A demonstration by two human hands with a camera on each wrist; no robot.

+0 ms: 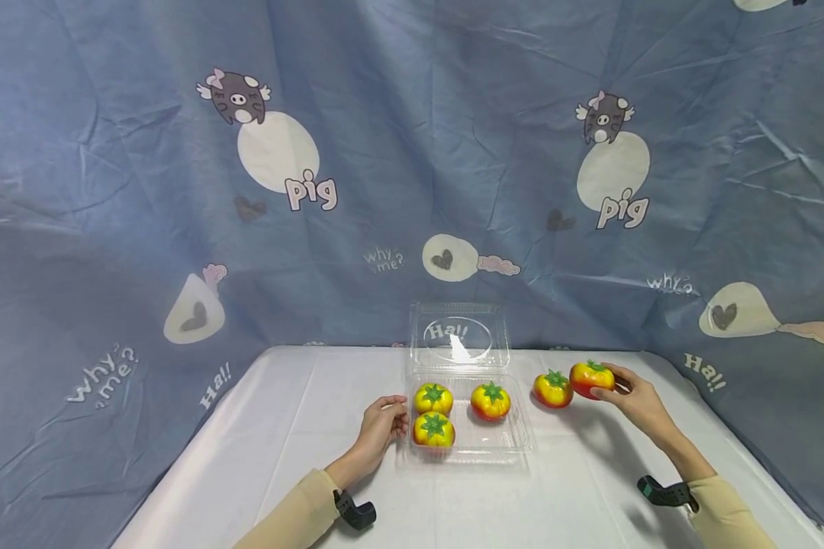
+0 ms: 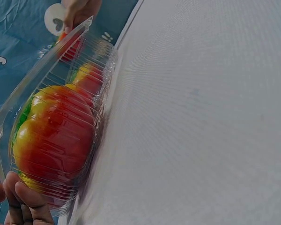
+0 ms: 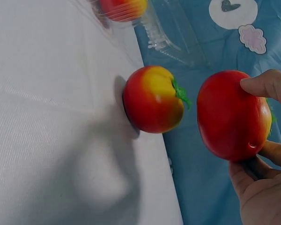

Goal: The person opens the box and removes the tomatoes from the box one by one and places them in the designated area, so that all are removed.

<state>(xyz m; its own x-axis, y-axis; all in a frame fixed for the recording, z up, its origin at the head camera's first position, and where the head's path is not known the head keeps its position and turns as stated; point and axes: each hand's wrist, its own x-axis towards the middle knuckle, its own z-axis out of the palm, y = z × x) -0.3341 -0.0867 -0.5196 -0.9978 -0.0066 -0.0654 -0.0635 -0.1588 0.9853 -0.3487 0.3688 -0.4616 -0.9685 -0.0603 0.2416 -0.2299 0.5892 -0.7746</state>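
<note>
A clear plastic clamshell box [image 1: 484, 442] lies with its lid up, holding three red-and-yellow tomatoes [image 1: 433, 431] with green leafy tops. My left hand [image 1: 379, 431] is at its left side, fingertips curled against the wall and thumb near the rim, as the left wrist view shows [image 2: 30, 201]. My right hand [image 1: 635, 396] holds another tomato [image 1: 590, 380] between thumb and fingers, raised off the table. In the right wrist view this tomato [image 3: 232, 115] shows its red underside. Beside it a loose tomato [image 1: 552, 390] rests on the table, right of the box.
A white cloth [image 1: 302, 404] covers the table. Behind it hangs a blue curtain [image 1: 398, 152] printed with pigs and lettering. The raised clear lid [image 1: 460, 335] stands at the back of the box. Dark bands [image 1: 666, 492] are on both wrists.
</note>
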